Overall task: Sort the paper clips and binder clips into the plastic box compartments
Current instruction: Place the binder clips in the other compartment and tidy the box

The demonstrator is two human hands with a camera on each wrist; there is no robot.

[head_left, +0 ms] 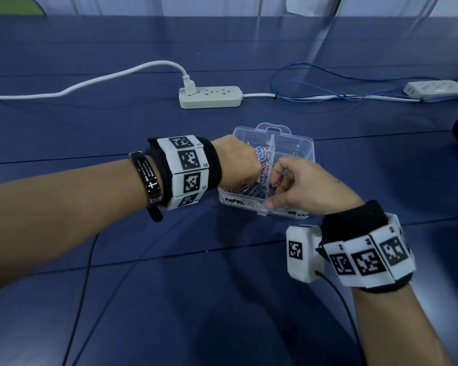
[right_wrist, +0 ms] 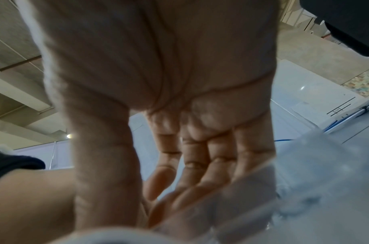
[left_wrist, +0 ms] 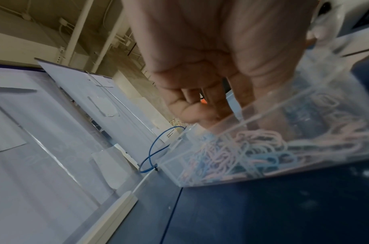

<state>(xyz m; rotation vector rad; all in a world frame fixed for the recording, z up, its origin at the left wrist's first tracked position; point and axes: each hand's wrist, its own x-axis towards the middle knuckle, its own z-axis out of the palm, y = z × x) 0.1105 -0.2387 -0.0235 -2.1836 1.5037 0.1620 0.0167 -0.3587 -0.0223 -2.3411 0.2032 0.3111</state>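
Both hands over the clear plastic box (head_left: 300, 143) | your left hand (head_left: 237, 161) digs curled fingers into the pastel paper clips (head_left: 262, 165), left compartment | your right hand (head_left: 306, 187) pinches something small; can't tell what.

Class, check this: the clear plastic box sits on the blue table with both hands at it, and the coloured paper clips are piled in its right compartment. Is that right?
Not quite. The paper clips lie in the left compartment of the plastic box, the one marked PAPER, as the head view shows. The rest holds: the box sits on the blue table, with the left hand and right hand at it.
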